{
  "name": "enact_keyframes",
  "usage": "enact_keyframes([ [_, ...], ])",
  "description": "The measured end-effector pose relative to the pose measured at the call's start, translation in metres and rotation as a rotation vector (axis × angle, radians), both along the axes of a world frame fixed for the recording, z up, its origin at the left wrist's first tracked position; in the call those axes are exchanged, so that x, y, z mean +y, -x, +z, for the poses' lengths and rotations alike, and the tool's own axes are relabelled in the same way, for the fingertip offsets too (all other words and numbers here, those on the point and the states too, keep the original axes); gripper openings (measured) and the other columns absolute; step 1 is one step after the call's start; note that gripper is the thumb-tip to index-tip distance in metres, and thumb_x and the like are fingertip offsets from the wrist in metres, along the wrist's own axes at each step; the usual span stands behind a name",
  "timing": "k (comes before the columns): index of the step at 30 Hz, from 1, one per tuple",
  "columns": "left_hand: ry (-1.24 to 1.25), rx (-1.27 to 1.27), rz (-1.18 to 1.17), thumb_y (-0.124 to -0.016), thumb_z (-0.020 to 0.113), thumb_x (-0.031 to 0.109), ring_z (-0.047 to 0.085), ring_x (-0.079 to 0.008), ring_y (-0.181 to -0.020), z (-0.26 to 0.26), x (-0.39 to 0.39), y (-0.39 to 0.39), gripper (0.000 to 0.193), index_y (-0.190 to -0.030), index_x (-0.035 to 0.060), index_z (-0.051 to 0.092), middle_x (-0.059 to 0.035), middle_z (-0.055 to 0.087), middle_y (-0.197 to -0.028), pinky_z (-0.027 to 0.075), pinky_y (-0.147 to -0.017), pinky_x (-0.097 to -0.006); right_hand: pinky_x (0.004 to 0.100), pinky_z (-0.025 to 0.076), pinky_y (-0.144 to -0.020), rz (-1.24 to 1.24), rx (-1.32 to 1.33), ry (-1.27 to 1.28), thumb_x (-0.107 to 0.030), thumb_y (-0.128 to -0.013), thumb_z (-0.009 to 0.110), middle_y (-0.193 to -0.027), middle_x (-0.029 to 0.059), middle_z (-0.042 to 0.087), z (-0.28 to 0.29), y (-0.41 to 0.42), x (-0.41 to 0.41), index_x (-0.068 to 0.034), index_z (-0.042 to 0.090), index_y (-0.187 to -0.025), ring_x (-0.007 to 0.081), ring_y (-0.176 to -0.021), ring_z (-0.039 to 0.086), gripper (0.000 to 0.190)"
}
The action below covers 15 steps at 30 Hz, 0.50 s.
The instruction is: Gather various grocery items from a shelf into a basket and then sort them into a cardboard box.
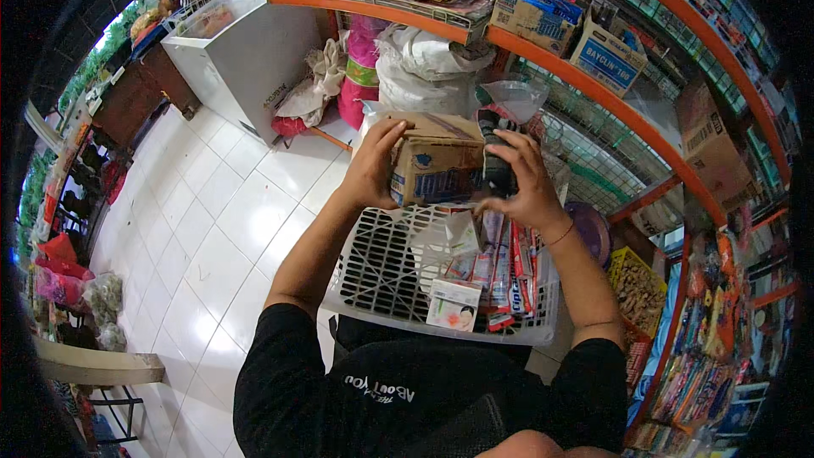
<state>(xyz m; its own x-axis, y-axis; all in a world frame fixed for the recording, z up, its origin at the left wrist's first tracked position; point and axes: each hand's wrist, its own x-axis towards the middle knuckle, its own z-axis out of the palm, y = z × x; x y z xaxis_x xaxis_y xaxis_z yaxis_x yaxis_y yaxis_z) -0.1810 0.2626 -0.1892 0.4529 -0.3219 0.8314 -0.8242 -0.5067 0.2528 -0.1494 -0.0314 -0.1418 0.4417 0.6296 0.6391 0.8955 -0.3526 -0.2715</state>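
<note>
My left hand (378,165) grips the left side of a brown cardboard box (445,162), fingers over its top edge and thumb low. At the box's right end, my right hand (524,178) holds a dark striped item (499,156), apparently cloth, against it. Whether that hand also touches the box is hidden. The box is above the far part of a whitish slotted plastic crate (365,261). Inside the crate lie several red-and-white packets (499,267), a small white carton (454,305) near the front rim, and crumpled clear plastic (439,238).
White woven sacks (423,70) and a pink bundle (356,76) stand beyond the crate. An orange-edged metal shelf (585,76) with cartons curves around the right. A yellow crate of brown roots (636,292) is at the lower right. White floor tiles (241,203) extend left, towards a white freezer-like cabinet (248,57).
</note>
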Motion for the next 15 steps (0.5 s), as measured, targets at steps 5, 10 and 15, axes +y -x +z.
enact_keyframes([
  [5, -0.022, -0.030, 0.150, -0.048, 0.080, 0.023, 0.046, -0.0430, -0.115, 0.015, -0.022, 0.012, 0.100, -0.135, 0.0023, 0.036, -0.0224, 0.047, -0.124, 0.033, -0.102, -0.0529, 0.0377, 0.038, -0.101, -0.096, 0.266, -0.295, 0.013, -0.070, 0.051, -0.123, 0.0170, 0.057, 0.004, -0.002, 0.001, -0.006, 0.054, -0.125, 0.0345, -0.117, 0.053, 0.059],
  [10, 0.021, -0.041, 0.306, -0.047, 0.081, 0.027, 0.045, -0.0423, -0.114, 0.026, -0.034, 0.024, 0.101, -0.135, 0.0034, 0.037, -0.0216, 0.047, -0.124, 0.032, -0.102, -0.0537, 0.0574, 0.024, -0.107, 0.061, -0.345, -0.021, -0.036, -0.084, 0.058, -0.130, 0.0155, 0.052, 0.007, 0.045, 0.031, -0.010, 0.052, -0.127, 0.0328, -0.125, 0.045, 0.052],
  [15, 0.015, -0.071, 0.259, -0.047, 0.083, 0.040, 0.046, -0.0404, -0.113, 0.029, -0.029, 0.029, 0.101, -0.132, 0.0043, 0.042, -0.0203, 0.049, -0.121, 0.032, -0.101, -0.0543, 0.0627, 0.018, -0.107, 0.041, -0.296, -0.035, -0.032, -0.077, 0.065, -0.145, 0.0136, 0.034, -0.020, 0.039, 0.047, -0.016, 0.047, -0.131, 0.0358, -0.135, 0.030, 0.059],
])
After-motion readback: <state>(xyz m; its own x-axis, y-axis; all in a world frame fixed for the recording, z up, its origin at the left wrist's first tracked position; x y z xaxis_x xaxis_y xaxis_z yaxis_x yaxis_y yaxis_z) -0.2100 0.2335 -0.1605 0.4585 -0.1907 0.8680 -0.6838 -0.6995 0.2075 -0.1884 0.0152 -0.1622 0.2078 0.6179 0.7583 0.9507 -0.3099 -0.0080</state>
